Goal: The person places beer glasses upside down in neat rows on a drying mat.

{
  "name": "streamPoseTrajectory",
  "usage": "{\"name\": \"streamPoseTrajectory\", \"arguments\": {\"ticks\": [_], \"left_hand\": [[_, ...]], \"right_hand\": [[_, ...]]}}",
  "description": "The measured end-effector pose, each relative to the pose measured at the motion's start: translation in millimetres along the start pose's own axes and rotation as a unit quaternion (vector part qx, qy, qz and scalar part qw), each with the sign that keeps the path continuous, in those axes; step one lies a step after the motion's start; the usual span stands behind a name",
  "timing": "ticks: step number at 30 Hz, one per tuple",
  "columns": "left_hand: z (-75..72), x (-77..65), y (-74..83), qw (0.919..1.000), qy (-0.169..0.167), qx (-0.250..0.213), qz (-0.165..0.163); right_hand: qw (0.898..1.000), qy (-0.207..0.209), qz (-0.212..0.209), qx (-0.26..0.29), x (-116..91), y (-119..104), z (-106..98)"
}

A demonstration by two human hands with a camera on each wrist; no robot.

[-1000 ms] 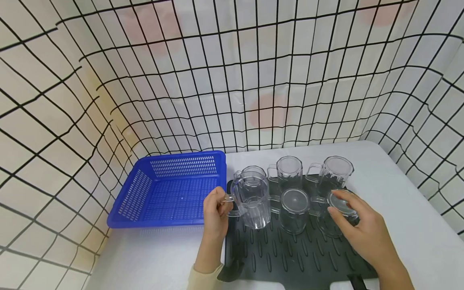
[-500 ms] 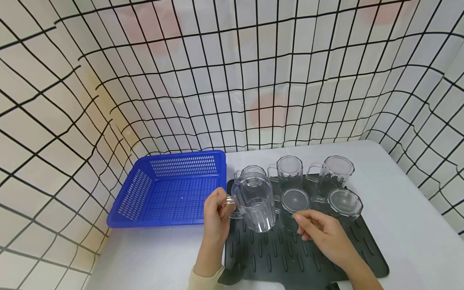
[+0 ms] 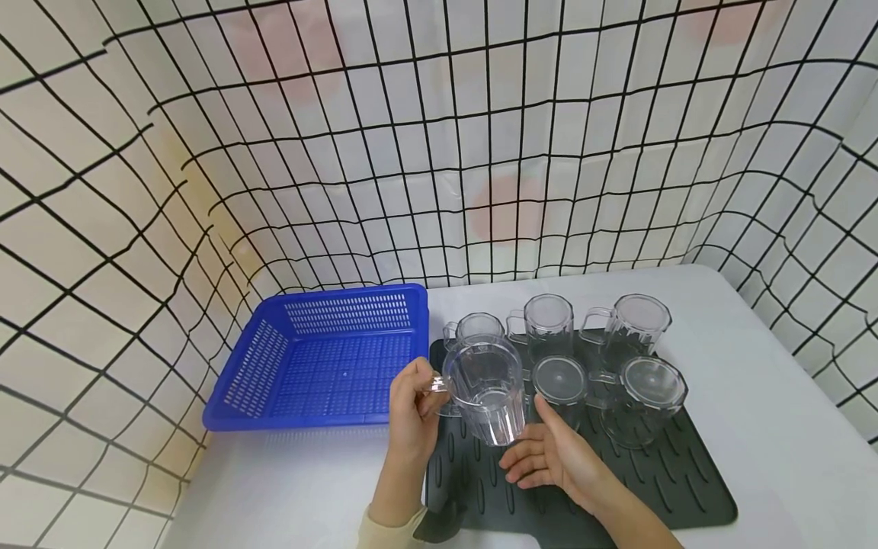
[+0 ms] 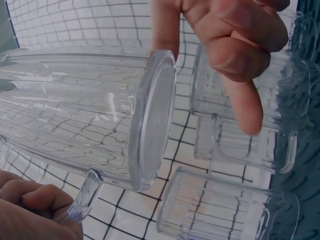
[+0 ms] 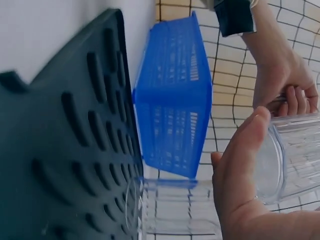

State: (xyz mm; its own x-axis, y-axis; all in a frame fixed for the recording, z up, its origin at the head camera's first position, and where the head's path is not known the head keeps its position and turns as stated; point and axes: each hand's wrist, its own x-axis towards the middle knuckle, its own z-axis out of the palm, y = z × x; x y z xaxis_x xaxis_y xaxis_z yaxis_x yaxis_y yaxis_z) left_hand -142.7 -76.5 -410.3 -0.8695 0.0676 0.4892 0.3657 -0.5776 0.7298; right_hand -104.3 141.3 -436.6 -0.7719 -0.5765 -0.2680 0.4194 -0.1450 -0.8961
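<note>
My left hand (image 3: 413, 404) grips the handle of a clear glass mug (image 3: 485, 396), raised above a dark drying mat (image 3: 494, 484) and tilted with its mouth toward the head camera. My right hand (image 3: 555, 456), its fingers extended, is beside the lower part of that mug. In the left wrist view the right fingers (image 4: 240, 55) are spread near the mug's base; whether they touch it, I cannot tell. Several other clear mugs stand upside down on the mat, including one at the front right (image 3: 652, 389) and one at the front middle (image 3: 559, 381).
A blue plastic basket (image 3: 236, 419) stands left of the mat on the white table (image 3: 288, 488). Three mugs make the back row, one of them at the right (image 3: 638, 316). Black wire grid (image 3: 487, 152) encloses the table's back and sides.
My right hand has left the front-right upside-down mug and moved left to the base of the held mug, its fingers spreading. The held mug has shifted slightly right and down.
</note>
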Motion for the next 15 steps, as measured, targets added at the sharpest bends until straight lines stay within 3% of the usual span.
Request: {"name": "streamPoseTrajectory", "arguments": {"ticks": [6, 15], "left_hand": [[0.2, -0.5, 0.8, 1.0, -0.003, 0.005, -0.006], [0.3, -2.6, -0.4, 0.9995, -0.021, -0.003, -0.022]], "right_hand": [[0.991, -0.086, 0.026, 0.095, 8, 3, -3], [0.961, -0.186, 0.027, 0.203, 17, 5, -4]]}}
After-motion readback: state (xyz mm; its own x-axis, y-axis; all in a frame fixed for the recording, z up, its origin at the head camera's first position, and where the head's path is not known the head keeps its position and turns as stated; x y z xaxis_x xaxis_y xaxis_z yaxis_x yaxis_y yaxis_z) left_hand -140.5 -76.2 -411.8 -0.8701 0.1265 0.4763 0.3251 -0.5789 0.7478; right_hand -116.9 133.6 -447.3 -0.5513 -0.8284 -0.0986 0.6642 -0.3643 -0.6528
